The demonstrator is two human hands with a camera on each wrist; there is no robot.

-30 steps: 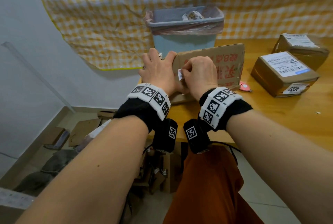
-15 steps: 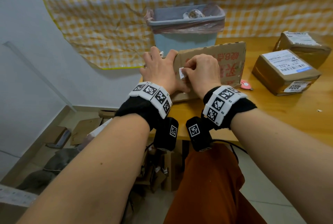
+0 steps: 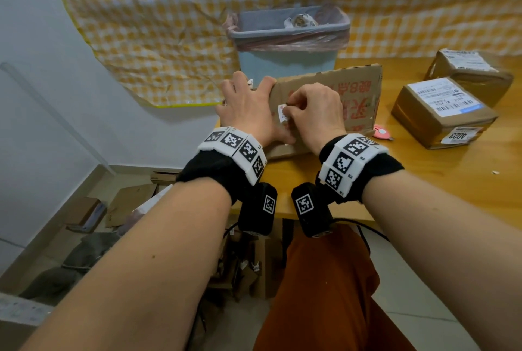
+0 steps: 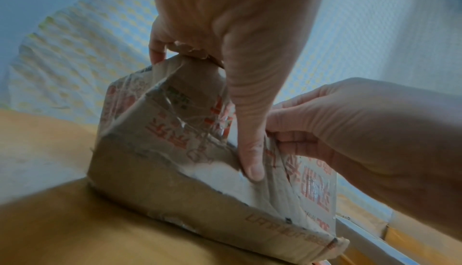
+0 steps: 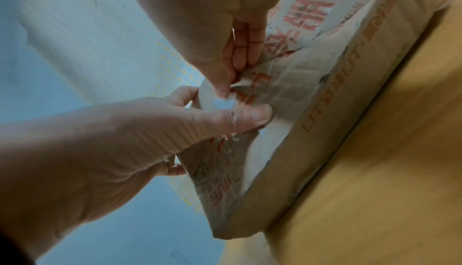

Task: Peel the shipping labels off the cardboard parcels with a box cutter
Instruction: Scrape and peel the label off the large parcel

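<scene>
So we've got the flat brown cardboard parcel with red print (image 3: 333,102) propped on the wooden bench (image 3: 423,181), left hand (image 3: 245,113) gripping its edge, right hand (image 3: 313,113) pinching the small white label (image 3: 282,111). Thin paper, probably tears easily, so grab near the stuck edge.

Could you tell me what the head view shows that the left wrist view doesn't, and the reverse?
Only the head view shows the waste bin behind the parcel, the pink box cutter lying on the table, and two more labelled boxes to the right. Only the left wrist view shows the left thumb pressed on the parcel's near face, by torn white label remains. Both show the left hand gripping the printed parcel while the right hand pinches at it.
</scene>
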